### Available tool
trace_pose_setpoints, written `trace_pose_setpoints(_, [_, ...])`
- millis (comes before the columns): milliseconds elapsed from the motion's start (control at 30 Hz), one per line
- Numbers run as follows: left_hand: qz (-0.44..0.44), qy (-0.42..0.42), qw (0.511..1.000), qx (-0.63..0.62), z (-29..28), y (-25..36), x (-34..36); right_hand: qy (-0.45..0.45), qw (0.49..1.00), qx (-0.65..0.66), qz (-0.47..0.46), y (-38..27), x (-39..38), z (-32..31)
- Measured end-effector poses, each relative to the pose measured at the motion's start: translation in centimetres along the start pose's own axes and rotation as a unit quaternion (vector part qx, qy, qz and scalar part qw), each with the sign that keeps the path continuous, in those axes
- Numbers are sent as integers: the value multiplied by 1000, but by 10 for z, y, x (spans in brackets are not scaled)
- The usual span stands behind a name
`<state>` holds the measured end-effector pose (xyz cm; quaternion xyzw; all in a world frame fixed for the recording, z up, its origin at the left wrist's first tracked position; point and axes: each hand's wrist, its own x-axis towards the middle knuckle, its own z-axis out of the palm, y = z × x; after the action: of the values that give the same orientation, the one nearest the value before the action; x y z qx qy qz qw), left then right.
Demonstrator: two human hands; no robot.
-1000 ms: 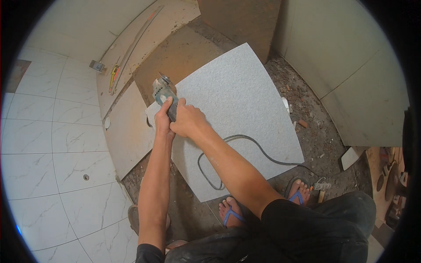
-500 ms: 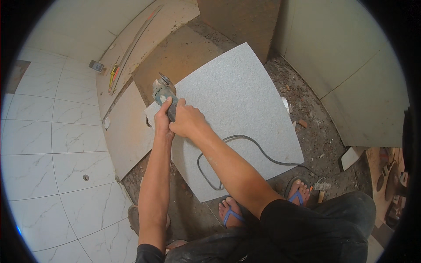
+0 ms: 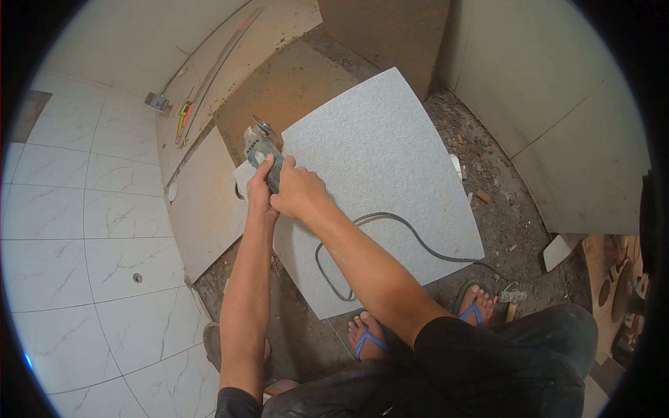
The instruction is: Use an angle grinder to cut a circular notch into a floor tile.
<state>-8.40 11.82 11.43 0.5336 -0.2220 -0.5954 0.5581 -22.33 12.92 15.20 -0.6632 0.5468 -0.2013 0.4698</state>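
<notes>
Both my hands grip an angle grinder [image 3: 263, 150] above the left edge of a large light-grey speckled tile [image 3: 376, 160]. My left hand [image 3: 260, 191] is closed along the near left side of its body, the thumb lying on top. My right hand [image 3: 301, 193] wraps the rear of the body from the right. The cutting disc [image 3: 263, 125] faces away from me, at the far end of the tool. Past the tool, the tile has a dark rounded notch [image 3: 238, 191] at its left edge. A black power cord [image 3: 418, 240] loops across the tile toward my feet.
Beige boards [image 3: 205, 198] lie at the left, bearing a tape measure [image 3: 184, 115] and a long metal straightedge [image 3: 216, 66]. White marbled floor tiles [image 3: 129, 212] spread further left. Rubble [image 3: 481, 153] covers the ground beside the right wall. My sandalled feet [image 3: 368, 338] stand at the tile's near edge.
My hands and the grinder hold nearly the same pose over the tile. The view has shifted very slightly, and nothing has been taken up or let go.
</notes>
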Motion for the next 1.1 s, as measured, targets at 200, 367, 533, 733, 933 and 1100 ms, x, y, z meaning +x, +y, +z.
trace_pose_setpoints(200, [-16,-18,1000,-6,1,-1,8,19,1000,7,10,1,3,1])
trace_pose_setpoints(367, [-22,-31,999,-17,-5,-3,11,16,1000,3,10,1,3,3])
trace_pose_setpoints(533, [-35,-28,999,-5,-8,-3,11,18,1000,7,19,1,3,7])
trace_pose_setpoints(733, [-14,-8,1000,9,-14,-5,3,-9,1000,-3,6,1,-3,9])
trace_pose_setpoints(933, [-27,-6,1000,1,-19,-8,2,-1,1000,5,18,3,-4,16])
trace_pose_setpoints(1100, [-18,5,1000,20,-23,-7,2,-10,1000,14,23,1,-8,14])
